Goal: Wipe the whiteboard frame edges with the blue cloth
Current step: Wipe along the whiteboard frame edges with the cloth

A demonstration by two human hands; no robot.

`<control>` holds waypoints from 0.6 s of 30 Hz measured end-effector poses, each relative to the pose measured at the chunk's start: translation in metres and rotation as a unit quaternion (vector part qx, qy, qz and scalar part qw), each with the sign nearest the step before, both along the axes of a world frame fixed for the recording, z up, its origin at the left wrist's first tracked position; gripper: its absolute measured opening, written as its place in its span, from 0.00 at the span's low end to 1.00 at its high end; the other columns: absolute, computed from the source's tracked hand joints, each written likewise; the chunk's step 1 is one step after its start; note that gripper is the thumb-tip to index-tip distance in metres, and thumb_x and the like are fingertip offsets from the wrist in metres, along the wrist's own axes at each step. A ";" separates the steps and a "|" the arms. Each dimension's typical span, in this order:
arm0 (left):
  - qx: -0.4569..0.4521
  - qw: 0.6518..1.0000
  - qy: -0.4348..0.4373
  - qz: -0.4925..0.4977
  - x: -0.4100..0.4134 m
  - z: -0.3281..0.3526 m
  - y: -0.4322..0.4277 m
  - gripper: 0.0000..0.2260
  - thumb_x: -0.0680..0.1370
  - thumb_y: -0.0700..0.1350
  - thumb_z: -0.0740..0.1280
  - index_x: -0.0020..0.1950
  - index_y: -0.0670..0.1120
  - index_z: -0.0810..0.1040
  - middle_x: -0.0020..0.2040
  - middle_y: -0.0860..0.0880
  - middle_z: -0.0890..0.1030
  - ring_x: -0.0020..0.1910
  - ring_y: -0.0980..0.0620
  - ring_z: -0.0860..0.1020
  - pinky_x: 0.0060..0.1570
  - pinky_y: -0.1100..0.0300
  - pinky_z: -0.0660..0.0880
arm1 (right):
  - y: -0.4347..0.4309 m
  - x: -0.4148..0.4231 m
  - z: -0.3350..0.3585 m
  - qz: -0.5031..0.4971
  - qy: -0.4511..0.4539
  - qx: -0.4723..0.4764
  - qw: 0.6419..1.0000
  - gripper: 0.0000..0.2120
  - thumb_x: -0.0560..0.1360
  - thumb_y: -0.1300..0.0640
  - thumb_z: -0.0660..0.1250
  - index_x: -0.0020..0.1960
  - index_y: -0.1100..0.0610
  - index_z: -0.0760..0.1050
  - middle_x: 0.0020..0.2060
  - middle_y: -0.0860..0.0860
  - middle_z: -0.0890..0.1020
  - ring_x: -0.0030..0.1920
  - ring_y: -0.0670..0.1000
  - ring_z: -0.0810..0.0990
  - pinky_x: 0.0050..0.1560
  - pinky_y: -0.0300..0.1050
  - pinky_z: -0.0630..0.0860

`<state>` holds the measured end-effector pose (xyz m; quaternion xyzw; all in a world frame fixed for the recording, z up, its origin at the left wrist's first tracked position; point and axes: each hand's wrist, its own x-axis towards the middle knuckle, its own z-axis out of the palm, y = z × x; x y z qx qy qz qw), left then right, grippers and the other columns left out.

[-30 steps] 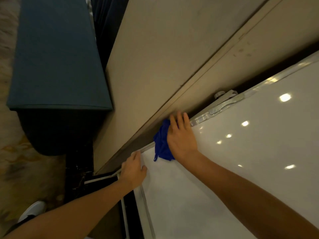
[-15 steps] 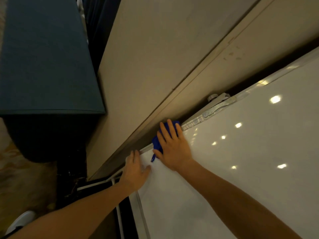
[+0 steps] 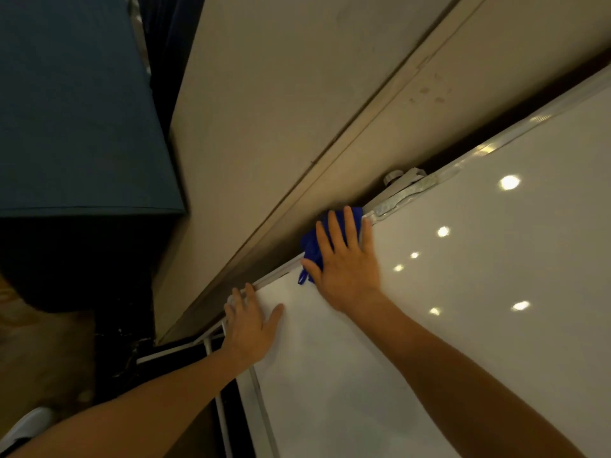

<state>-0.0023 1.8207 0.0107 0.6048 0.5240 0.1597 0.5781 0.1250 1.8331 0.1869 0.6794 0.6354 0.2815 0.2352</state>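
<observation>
Closest to the person, two bare forearms reach up and away from the lower edge of the view, and a white shoe (image 3: 28, 424) shows at the bottom left corner on the floor. The left hand (image 3: 253, 322) lies flat with its fingers spread on the near corner of the whiteboard (image 3: 463, 325), its fingertips reaching onto the pale metal frame (image 3: 274, 276); it holds nothing and only braces the board. Just beyond it, the right hand (image 3: 344, 262) presses open-palmed, fingers extended, on the blue cloth (image 3: 312, 246), pinning the cloth against the frame edge rather than clasping it. The cloth is bunched under the fingers, with a small tail hanging out on the board's surface below the thumb side and another part showing past the fingertips where the frame meets the dark gap behind. Right beside the fingertips, further along the frame, sits a metal bracket (image 3: 406, 190) with what looks like a round knob or bolt, though the blur makes that hard to confirm. The glossy board surface carries several bright reflections of ceiling lights. Behind the board rises a beige wall panel (image 3: 281, 110) with a long seam running diagonally. To the left, well apart from the hands, stands a table draped in a dark teal cloth (image 3: 72, 110).
</observation>
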 end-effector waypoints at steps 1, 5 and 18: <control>-0.007 1.000 0.005 -0.002 0.002 0.001 0.000 0.47 0.70 0.74 0.53 0.78 0.49 0.38 0.80 0.43 0.39 0.78 0.37 0.39 0.75 0.37 0.48 | -0.002 -0.008 -0.010 -0.005 0.016 -0.014 1.000 0.36 0.79 0.34 0.42 0.78 0.56 0.55 0.78 0.59 0.57 0.78 0.63 0.43 0.74 0.66 0.42; -0.008 1.000 0.007 -0.012 0.005 0.001 -0.006 0.47 0.73 0.72 0.55 0.78 0.47 0.36 0.80 0.42 0.37 0.77 0.36 0.37 0.75 0.37 0.47 | -0.006 -0.030 -0.047 0.027 -0.010 -0.127 0.991 0.35 0.79 0.35 0.43 0.78 0.55 0.53 0.78 0.58 0.58 0.77 0.64 0.40 0.74 0.66 0.36; 0.029 0.999 -0.004 0.022 0.022 0.030 -0.008 0.51 0.65 0.78 0.45 0.78 0.49 0.36 0.80 0.44 0.37 0.77 0.34 0.38 0.74 0.35 0.46 | -0.031 0.001 0.000 0.018 -0.004 -0.041 0.999 0.32 0.81 0.38 0.44 0.79 0.56 0.51 0.78 0.57 0.57 0.78 0.62 0.42 0.75 0.65 0.39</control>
